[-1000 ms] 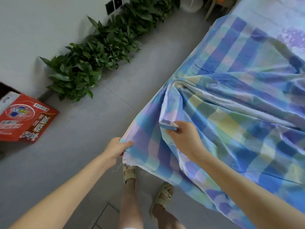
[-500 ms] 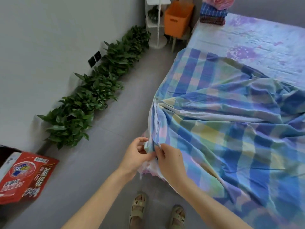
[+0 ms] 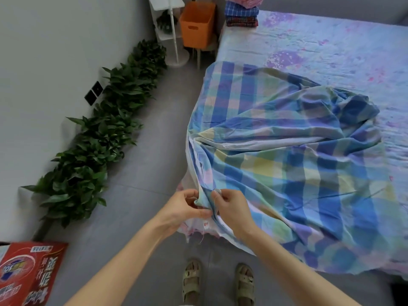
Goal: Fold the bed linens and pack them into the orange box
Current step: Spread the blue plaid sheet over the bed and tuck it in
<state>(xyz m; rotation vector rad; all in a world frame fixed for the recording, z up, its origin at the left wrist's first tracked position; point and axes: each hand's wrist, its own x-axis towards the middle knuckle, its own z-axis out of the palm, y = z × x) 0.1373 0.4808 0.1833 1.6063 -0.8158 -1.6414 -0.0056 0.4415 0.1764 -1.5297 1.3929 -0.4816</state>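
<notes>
Both hands meet at the near corner of the bed: the left hand [image 3: 184, 209] and the right hand [image 3: 230, 208] each pinch a gathered bit of the plaid sheet [image 3: 287, 168] between thumb and fingertips, the 2 pinches almost touching, as if 2 corners or edge points are being matched. From there the checked blue, yellow and green sheet fans out rumpled across the near half of the bed, one edge hanging over the side toward the floor. Under it lies a pale floral fitted sheet [image 3: 331, 45] on the mattress.

At the far corner of the bed sits a stack of folded linens [image 3: 241, 13], so some pieces look finished. The orange box [image 3: 197, 23] stands just beside that corner, on a stool next to a white rack; I cannot see whether anything is inside it.

My judgement: this sheet is at its 1st fold, with the remaining folds and all packing yet to come.
</notes>
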